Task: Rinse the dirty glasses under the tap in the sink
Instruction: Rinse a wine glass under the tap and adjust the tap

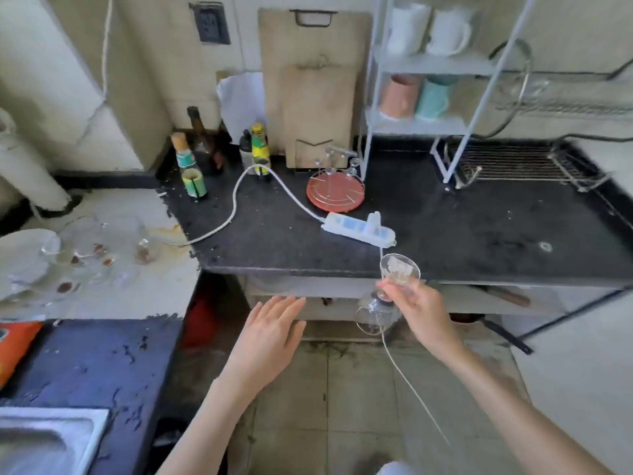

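A black counter (445,228) is filling the middle of the view, with a pale counter (144,296) to its left and a steel sink (48,437) at the lower left corner. On the black counter, two white cutting boards (313,90) are being leaned against the wall, one in front of the other, and a white rack (421,118) is carrying four mugs: two white above, one pink and one teal below. A wire drying rack (524,166) is lying to the right. A red lid (335,193), a white power strip (358,229) and a cluster of about five bottles (219,156) are also being kept there.

Several dirty glasses (92,258) are being left on the pale counter beside a white plate (24,255); their number cannot be told through the blur.

Two glasses are being held in the right hand (421,313), its fingers curled and pinching them. The upper glass (399,269) is being tilted with its mouth toward the camera and up; the lower glass (375,315) is being hung with its mouth down and left, in front of the counter edge.

The left hand (270,334) is being held flat, fingers spread straight, touching nothing.
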`<state>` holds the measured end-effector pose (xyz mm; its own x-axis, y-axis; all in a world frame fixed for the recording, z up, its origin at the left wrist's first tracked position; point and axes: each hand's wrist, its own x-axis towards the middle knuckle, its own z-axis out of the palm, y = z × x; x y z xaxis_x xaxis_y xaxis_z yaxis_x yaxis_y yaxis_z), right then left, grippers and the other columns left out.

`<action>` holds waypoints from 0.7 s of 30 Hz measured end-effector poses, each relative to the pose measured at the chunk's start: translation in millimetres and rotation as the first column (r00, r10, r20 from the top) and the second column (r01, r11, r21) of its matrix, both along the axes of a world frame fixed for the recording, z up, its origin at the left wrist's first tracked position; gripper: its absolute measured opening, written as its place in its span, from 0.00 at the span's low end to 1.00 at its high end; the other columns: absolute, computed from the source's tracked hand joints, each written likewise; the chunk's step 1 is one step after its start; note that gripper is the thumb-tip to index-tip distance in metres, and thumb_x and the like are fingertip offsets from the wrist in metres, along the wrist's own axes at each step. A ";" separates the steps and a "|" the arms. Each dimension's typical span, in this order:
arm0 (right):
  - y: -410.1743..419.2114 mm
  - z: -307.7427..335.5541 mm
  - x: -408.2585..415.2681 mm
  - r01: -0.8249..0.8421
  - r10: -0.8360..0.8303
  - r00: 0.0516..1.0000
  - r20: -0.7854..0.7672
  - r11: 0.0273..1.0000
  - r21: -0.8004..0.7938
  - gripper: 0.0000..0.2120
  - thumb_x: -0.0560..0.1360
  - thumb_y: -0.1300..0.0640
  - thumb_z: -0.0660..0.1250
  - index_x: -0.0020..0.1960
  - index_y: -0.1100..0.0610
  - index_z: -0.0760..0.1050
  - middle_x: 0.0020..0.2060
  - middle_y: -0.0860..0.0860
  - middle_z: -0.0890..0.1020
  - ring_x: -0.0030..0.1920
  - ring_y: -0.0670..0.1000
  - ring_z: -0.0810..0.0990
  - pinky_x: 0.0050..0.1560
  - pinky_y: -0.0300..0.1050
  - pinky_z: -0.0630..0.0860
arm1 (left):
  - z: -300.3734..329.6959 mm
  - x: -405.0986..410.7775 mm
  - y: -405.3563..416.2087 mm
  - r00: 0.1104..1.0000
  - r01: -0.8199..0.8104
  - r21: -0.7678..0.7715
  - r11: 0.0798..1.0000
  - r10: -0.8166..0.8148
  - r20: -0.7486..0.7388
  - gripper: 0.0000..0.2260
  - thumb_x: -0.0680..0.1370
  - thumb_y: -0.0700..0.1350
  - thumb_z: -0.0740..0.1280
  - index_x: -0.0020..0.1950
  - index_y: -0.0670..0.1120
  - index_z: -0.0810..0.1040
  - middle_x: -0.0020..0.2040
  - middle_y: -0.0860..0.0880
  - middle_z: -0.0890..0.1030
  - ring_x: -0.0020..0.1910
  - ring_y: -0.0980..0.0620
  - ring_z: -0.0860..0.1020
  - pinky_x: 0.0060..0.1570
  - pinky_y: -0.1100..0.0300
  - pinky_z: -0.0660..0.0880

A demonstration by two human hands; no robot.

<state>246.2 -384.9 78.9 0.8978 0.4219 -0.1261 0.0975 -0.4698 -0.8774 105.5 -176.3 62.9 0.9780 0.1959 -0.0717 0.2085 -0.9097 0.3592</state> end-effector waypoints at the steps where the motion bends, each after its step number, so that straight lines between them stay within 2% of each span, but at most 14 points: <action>1: -22.3 3.6 9.0 0.037 -0.037 0.999 -0.004 0.999 0.028 0.10 0.77 0.55 0.64 0.50 0.59 0.81 0.41 0.49 0.84 0.45 0.45 0.82 0.50 0.40 0.74 | 1.5 17.8 -17.9 0.999 0.049 0.011 0.999 -0.049 0.009 0.21 0.79 0.54 0.52 0.68 0.48 0.71 0.66 0.50 0.75 0.69 0.47 0.69 0.68 0.49 0.61; 4: -82.7 12.6 37.5 0.122 -0.123 0.992 0.004 0.989 0.086 0.09 0.77 0.56 0.64 0.49 0.59 0.81 0.40 0.47 0.84 0.41 0.35 0.80 0.46 0.28 0.72 | 2.1 68.2 -73.7 0.989 0.148 0.020 0.989 -0.148 0.008 0.21 0.78 0.53 0.53 0.65 0.47 0.74 0.61 0.48 0.78 0.65 0.44 0.73 0.63 0.46 0.67; 7: -135.0 22.3 65.2 0.191 -0.195 0.980 0.028 0.975 0.113 0.07 0.77 0.59 0.64 0.49 0.59 0.80 0.40 0.46 0.83 0.39 0.31 0.78 0.42 0.23 0.69 | 3.5 115.1 -128.8 0.975 0.223 -0.010 0.975 -0.223 0.019 0.27 0.77 0.58 0.45 0.70 0.48 0.68 0.68 0.50 0.72 0.71 0.47 0.65 0.70 0.50 0.60; 9: -164.8 27.8 84.7 0.230 -0.237 0.971 0.040 0.964 0.136 0.06 0.77 0.59 0.64 0.48 0.58 0.80 0.40 0.46 0.83 0.39 0.33 0.79 0.43 0.25 0.70 | 5.6 143.9 -159.4 0.962 0.272 -0.018 0.962 -0.272 0.024 0.22 0.81 0.54 0.49 0.73 0.50 0.62 0.73 0.51 0.65 0.74 0.50 0.58 0.72 0.54 0.53; 11: -190.4 31.9 105.3 0.258 -0.269 0.962 0.057 0.955 0.144 0.06 0.77 0.58 0.64 0.47 0.56 0.80 0.41 0.46 0.83 0.40 0.35 0.80 0.45 0.28 0.71 | 9.2 172.7 -183.6 0.949 0.313 -0.021 0.950 -0.311 0.043 0.20 0.82 0.50 0.52 0.75 0.50 0.59 0.74 0.52 0.62 0.75 0.51 0.55 0.73 0.56 0.49; 16: -237.7 39.7 163.8 0.334 -0.347 0.932 0.101 0.934 0.126 0.07 0.77 0.57 0.64 0.48 0.54 0.80 0.42 0.44 0.83 0.43 0.35 0.80 0.49 0.29 0.73 | 17.6 252.3 -221.6 0.930 0.364 -0.004 0.931 -0.364 0.053 0.21 0.82 0.51 0.52 0.75 0.52 0.57 0.75 0.53 0.61 0.75 0.53 0.54 0.73 0.56 0.49; 21: -266.3 45.4 239.4 0.360 -0.376 0.919 0.121 0.923 0.135 0.06 0.77 0.57 0.64 0.46 0.53 0.80 0.40 0.44 0.83 0.42 0.35 0.80 0.48 0.28 0.72 | 16.1 336.8 -247.5 0.904 0.421 0.014 0.907 -0.421 0.068 0.21 0.82 0.52 0.51 0.75 0.52 0.57 0.75 0.53 0.61 0.75 0.53 0.55 0.73 0.56 0.50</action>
<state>485.6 -651.2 124.3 0.9972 0.0618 0.0416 0.0629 -0.3999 -0.9144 442.3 -423.8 79.1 0.9719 -0.2354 -0.0025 -0.2188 -0.9069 0.3602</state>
